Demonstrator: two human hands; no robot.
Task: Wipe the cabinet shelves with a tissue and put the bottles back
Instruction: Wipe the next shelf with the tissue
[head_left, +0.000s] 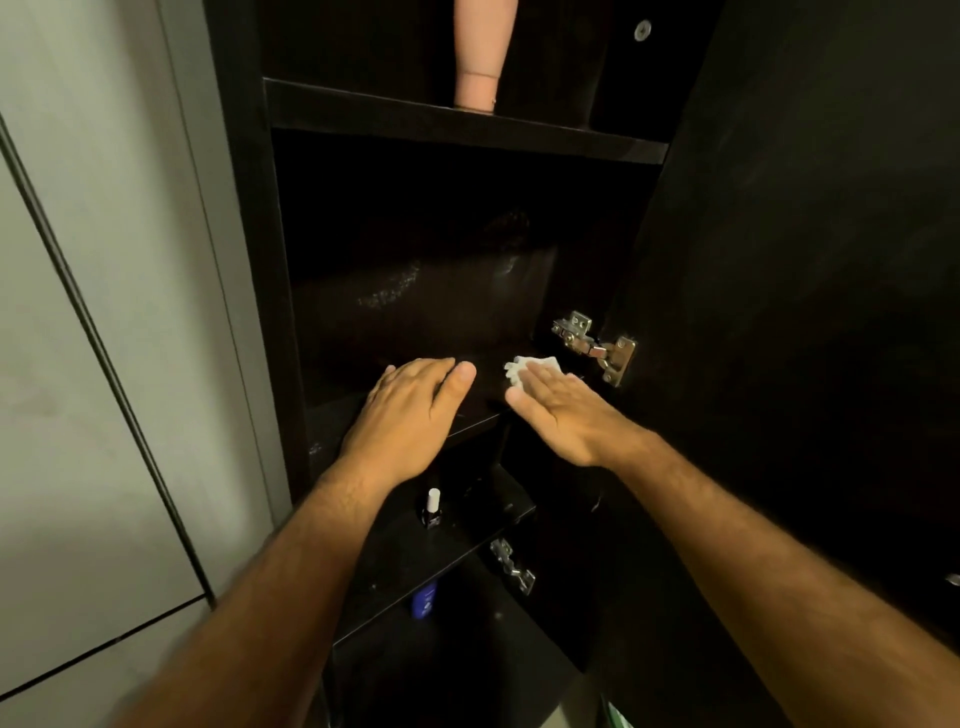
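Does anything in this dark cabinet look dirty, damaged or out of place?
Yes: pale speckled smudges mark the back wall above the shelf that the right hand wipes with the white tissue. Nothing looks broken.

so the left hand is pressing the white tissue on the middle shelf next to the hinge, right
Not quite: the right hand presses the white tissue on the middle shelf beside the hinge. The left hand rests flat, holding nothing. The head view shows it.

The light is dim and warm. The cabinet (415, 291) inside is almost black, the wall (78, 260) is brighter, and the edges bend and blur.
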